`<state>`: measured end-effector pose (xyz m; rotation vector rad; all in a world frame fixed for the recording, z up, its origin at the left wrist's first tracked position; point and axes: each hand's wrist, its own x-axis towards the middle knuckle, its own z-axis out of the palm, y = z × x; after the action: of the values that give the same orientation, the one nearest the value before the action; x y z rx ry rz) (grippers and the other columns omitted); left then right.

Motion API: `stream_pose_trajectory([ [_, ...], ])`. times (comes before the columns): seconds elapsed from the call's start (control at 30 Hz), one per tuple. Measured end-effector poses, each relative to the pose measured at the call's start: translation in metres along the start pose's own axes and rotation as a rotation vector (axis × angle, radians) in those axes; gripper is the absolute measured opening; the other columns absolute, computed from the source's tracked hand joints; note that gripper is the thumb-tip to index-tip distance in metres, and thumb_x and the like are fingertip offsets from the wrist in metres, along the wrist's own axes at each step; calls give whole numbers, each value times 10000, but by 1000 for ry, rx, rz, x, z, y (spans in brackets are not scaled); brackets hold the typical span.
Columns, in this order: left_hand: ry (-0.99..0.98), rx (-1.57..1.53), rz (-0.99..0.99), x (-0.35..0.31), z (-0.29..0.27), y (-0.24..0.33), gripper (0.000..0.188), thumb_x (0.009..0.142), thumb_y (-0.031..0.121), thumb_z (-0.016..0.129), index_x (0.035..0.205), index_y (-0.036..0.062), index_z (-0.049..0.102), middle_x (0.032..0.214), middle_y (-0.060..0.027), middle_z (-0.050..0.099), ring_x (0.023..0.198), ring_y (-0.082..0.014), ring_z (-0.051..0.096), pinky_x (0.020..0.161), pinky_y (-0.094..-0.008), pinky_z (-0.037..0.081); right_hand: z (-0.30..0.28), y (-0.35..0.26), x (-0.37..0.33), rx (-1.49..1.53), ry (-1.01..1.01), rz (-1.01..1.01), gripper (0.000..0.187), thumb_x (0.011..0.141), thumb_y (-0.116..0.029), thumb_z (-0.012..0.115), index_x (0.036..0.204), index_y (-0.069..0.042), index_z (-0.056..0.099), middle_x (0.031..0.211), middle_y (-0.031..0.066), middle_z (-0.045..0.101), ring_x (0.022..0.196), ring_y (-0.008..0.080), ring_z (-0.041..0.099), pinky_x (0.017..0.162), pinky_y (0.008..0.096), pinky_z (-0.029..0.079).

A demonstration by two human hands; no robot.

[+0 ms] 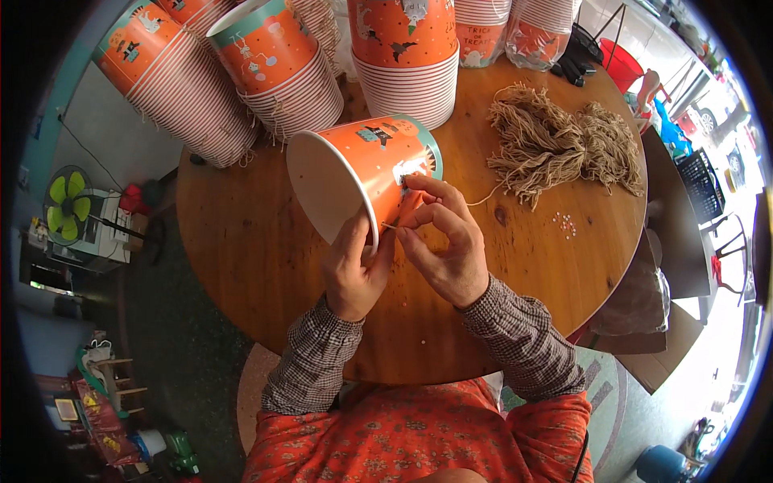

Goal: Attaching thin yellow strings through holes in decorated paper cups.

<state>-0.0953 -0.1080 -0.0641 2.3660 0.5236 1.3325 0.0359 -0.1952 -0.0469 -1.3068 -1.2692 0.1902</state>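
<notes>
An orange paper bucket (370,165) with a teal base band and printed figures lies tipped on its side above the table, its white open mouth facing left. My left hand (358,270) is closed on its rim, thumb outside and fingers partly hidden within. Against the bucket's side, my right hand (451,245) pinches a thin tan string (389,226) between thumb and forefinger close to the rim. Whether the string passes through the wall cannot be made out. A loose strand trails from behind the right hand toward a bundle of tan twine (535,145) on the right.
Tall stacks of nested buckets (407,84) line the far side of the round wooden table (258,266), with more leaning stacks (193,105) at the left. Small white bits (565,225) are scattered at the right. Cardboard (656,350) stands beyond the table's right edge.
</notes>
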Motion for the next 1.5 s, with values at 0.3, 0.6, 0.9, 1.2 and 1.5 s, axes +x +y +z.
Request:
stream_pose_trajectory([
  [0.3, -75, -206, 116, 10, -14, 6, 267, 846, -51, 549, 1112, -54, 569, 981, -187, 641, 817, -321, 656, 713, -356, 524, 6, 2, -1, -45, 55, -56, 148, 742, -13, 724, 857, -34, 633, 1264, 142, 545, 1173, 287, 516, 983, 400, 435],
  [0.6, 31, -72, -64, -3, -13, 1, 111, 867, -10, 581, 965, -21, 630, 879, -142, 658, 795, -285, 659, 705, -342, 518, 10, -1, -3, -33, 29, -71, 160, 747, -15, 718, 853, -36, 599, 1184, 142, 564, 1055, 301, 556, 908, 387, 465],
  [0.9, -52, -162, -49, 14, -21, 14, 145, 824, -20, 632, 969, -8, 630, 878, -149, 670, 801, -288, 675, 703, -347, 529, 18, 1, -9, 326, 62, 192, 121, 832, -3, 658, 929, 22, 591, 1134, 136, 582, 967, 207, 624, 830, 303, 511],
  [1.2, -48, -93, -79, 9, -21, 9, 119, 819, -17, 646, 935, -3, 624, 862, -142, 670, 784, -296, 672, 693, -346, 528, 23, 1, -11, 350, 47, 197, 105, 852, 6, 642, 936, 31, 584, 1142, 140, 575, 980, 200, 624, 831, 299, 542],
  [1.5, -52, -118, -108, 11, -22, 9, 103, 827, 3, 633, 927, -9, 608, 861, -131, 658, 788, -263, 664, 709, -339, 524, 23, -1, -12, 354, 33, 224, 110, 858, 7, 635, 949, 22, 576, 1157, 128, 576, 960, 174, 623, 805, 288, 553],
])
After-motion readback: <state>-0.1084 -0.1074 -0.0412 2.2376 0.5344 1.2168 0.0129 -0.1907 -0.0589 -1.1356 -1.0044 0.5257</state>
